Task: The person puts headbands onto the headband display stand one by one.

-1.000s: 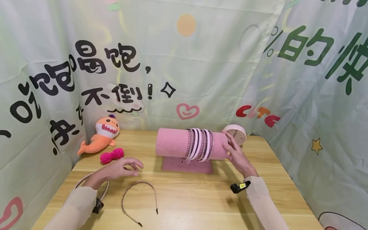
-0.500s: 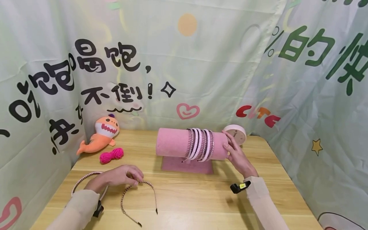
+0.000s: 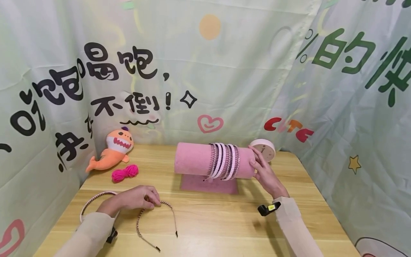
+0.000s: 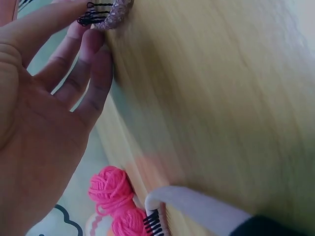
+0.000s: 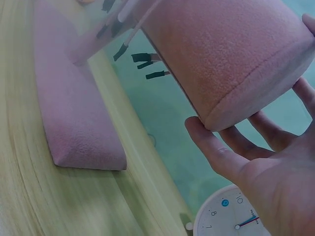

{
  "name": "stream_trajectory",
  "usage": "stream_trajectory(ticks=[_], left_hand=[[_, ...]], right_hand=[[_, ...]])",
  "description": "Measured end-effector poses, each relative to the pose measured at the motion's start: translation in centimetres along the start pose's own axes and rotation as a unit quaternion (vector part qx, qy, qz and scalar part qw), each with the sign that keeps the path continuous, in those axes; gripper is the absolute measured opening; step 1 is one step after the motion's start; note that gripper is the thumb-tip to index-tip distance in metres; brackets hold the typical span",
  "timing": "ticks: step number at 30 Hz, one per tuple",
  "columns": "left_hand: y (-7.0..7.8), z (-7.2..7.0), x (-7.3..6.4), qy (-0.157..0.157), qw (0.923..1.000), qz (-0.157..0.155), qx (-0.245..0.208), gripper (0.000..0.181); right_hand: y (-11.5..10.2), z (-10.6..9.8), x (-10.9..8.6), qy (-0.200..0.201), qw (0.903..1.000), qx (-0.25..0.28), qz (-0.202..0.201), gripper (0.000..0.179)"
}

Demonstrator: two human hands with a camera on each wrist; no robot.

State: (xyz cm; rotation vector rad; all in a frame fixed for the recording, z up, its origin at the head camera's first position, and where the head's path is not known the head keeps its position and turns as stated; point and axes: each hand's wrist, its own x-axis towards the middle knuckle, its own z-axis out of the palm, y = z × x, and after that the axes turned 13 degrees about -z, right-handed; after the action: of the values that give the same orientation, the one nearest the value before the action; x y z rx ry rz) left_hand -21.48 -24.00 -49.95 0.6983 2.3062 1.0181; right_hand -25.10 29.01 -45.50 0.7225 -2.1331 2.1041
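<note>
My left hand (image 3: 136, 198) pinches the top of a thin braided headband (image 3: 137, 228) between thumb and fingers; the dark-tipped ends point toward me. In the left wrist view its beaded, toothed band (image 4: 116, 14) shows at the fingertips. Partly behind my left wrist is a second, pale-edged headband (image 3: 84, 205). Toward the back of the table stands a pink plush headband stand (image 3: 192, 160), a horizontal roll on a flat base. Several white and dark headbands (image 3: 221, 160) circle the roll's right half. My right hand (image 3: 268, 180) grips the roll's right end, thumb in front.
A round clock (image 3: 264, 148) stands behind my right hand. At the back left sit an orange plush shark (image 3: 115, 151) and a skein of pink yarn (image 3: 125, 173). Printed curtains (image 3: 244, 89) enclose the wooden table (image 3: 224, 225) at the back and sides.
My left hand has come down and toward me onto the braided headband and now pinches its top; the band has shifted slightly. My right hand keeps its place on the roll.
</note>
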Motion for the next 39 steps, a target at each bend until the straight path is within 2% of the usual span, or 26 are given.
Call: stream_trajectory(ticks=[7,10,16,22,27,33,39], left_hand=[[0.4,-0.4,0.2,0.033,0.9981,-0.009,0.051,0.022],[0.5,-0.8,0.2,0.042,0.9961,-0.002,0.078,0.024],[0.5,-1.3,0.2,0.048,0.9928,0.009,0.109,0.022],[0.6,-1.8,-0.1,0.048,0.9916,-0.012,0.119,0.019],[0.8,-2.3,-0.5,0.043,0.9927,-0.032,0.108,0.018],[0.7,-2.5,-0.7,0.042,0.9927,-0.071,0.088,0.021],[0.8,-2.4,-0.9,0.038,0.9936,-0.104,0.026,0.022]], right_hand=[[0.0,0.0,0.0,0.002,1.0,0.004,-0.001,0.061],[0.0,0.0,-0.1,0.003,1.0,0.004,0.001,0.061],[-0.1,0.0,-0.1,0.005,1.0,0.005,0.002,0.061],[-0.1,0.1,-0.2,0.007,0.9999,0.008,0.0,0.061],[-0.1,0.1,-0.1,0.009,0.9999,0.009,0.001,0.061],[-0.2,0.2,-0.1,0.009,0.9999,0.01,0.005,0.062],[-0.2,0.2,-0.1,0.009,0.9999,0.009,0.008,0.062]])
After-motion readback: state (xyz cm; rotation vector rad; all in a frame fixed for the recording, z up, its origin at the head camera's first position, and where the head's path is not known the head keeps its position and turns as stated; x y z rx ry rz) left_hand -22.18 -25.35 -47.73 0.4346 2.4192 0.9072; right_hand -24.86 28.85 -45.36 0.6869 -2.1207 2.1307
